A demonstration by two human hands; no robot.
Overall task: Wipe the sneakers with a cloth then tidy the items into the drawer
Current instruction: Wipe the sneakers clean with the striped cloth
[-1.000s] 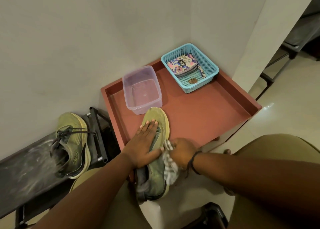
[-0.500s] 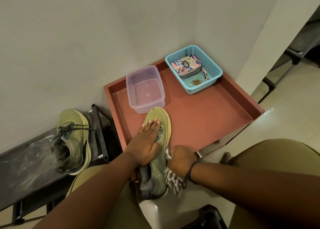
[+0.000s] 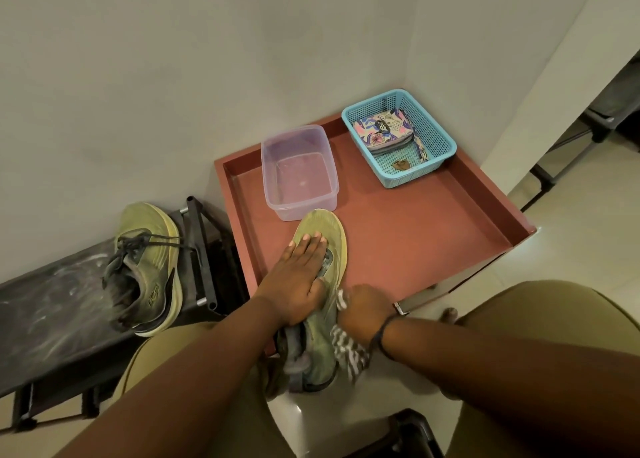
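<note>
1. The fingers [image 3: 313, 246] of the left hand [image 3: 294, 281] lie straight and close together. They press flat on the sole of the green cloth sneaker [image 3: 320, 284] that lies on its side. The fingers of the right hand [image 3: 363, 310] are curled round the striped grey and white cloth [image 3: 348, 353] and grip it against the side of that sneaker.
2. Far to the left of the red wooden tray table [image 3: 415, 235] is a dark bench [image 3: 45, 322] with pale scuff marks.
3. On the bench, near the tray table's left side, lies the second green sneaker with dark laces [image 3: 149, 267]. It is tipped on its side, apart from both hands.
4. The held sneaker lies over the near left edge of the tray table. Its toe is on the table and its heel hangs off the front edge, above the person's lap.
5. Its toe is just beside the clear plastic tub [image 3: 299, 171], which stands at the back left of the tray table. I cannot tell if they touch. The tub seems to hold a little water.
6. The cloth hangs down past the front edge of the tray table, beside the sneaker's heel.
7. At the back right corner of the tray table stands a blue plastic basket with small holes [image 3: 436, 152].
8. Inside the basket is a flowery pouch [image 3: 382, 128] and a small brown thing too small to make out.
</note>
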